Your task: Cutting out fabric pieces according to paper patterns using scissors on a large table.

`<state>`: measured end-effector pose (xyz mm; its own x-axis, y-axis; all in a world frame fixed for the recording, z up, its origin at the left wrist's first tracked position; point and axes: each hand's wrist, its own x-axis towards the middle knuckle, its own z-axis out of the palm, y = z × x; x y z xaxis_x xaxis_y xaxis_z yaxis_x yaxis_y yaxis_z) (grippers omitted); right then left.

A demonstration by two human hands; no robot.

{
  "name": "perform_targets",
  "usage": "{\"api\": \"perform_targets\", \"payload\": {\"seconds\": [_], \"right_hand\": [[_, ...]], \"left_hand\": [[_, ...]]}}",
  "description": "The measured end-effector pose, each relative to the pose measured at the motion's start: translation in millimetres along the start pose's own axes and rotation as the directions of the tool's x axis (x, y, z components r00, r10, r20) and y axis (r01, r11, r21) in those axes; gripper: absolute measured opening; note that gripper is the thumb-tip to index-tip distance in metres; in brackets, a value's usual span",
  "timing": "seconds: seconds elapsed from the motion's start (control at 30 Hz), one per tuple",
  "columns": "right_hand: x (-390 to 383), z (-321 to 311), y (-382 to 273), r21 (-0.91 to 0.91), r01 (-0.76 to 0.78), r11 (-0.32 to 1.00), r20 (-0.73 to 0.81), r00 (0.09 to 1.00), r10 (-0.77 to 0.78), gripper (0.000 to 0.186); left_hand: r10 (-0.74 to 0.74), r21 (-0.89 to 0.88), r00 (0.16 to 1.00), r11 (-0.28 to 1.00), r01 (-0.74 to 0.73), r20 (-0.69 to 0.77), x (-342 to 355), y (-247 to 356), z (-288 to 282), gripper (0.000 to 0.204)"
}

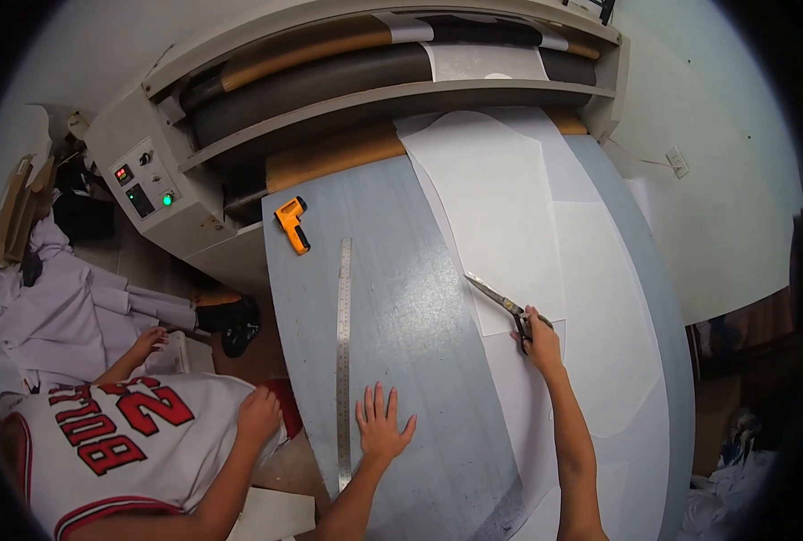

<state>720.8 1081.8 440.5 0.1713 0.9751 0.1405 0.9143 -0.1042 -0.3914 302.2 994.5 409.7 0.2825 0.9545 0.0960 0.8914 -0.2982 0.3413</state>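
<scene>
My right hand (540, 341) grips a pair of scissors (494, 294) by the black handles, its metal blades pointing up and to the left. The scissors are over a white sheet (501, 216) with a curved top end, which lies on wider white paper (514, 379). My left hand (383, 424) rests palm down on the grey-blue table (401, 298), fingers spread and holding nothing. Just left of that hand lies a long steel ruler (344, 343). An orange-and-black handheld infrared thermometer (292, 224) lies farther up, near the table's left edge.
A wide roller machine (383, 99) spans the table's far end, with white sheets at its rollers and a control panel (146, 183) on its left. At left, a person in a white jersey (140, 433) sits close to the table. Purple-grey cloth (77, 298) is heaped behind.
</scene>
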Motion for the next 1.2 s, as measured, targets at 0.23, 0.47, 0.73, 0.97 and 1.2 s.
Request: {"api": "perform_targets", "payload": {"seconds": [0.23,0.47,0.73,0.97,1.2], "right_hand": [[34.7,-16.1,2.4,0.117,-0.152,0.981,0.072,0.987,0.144,0.068],[12.2,-21.5,54.8,0.124,-0.146,0.982,-0.102,0.982,0.158,0.07],[-37.7,-46.2,130.9,0.053,-0.397,0.916,-0.321,0.862,0.392,0.066],[-31.6,-59.1,151.4,0.079,-0.447,0.891,-0.33,0.832,0.446,0.065],[-40.6,-52.6,157.5,0.115,-0.528,0.841,-0.296,0.79,0.537,0.063]], "left_hand": [[0.035,0.006,0.999,0.999,-0.035,0.027,24.0,10.1,21.2,0.081],[-0.014,0.029,1.0,0.999,0.014,-0.012,23.9,26.1,33.6,0.08],[0.01,0.047,1.0,0.999,-0.011,0.009,26.9,22.9,28.8,0.08],[0.001,0.058,1.0,0.998,0.0,-0.026,26.5,27.5,40.4,0.08],[-0.007,0.07,1.0,0.997,0.008,-0.015,19.7,30.6,45.1,0.08]]}}
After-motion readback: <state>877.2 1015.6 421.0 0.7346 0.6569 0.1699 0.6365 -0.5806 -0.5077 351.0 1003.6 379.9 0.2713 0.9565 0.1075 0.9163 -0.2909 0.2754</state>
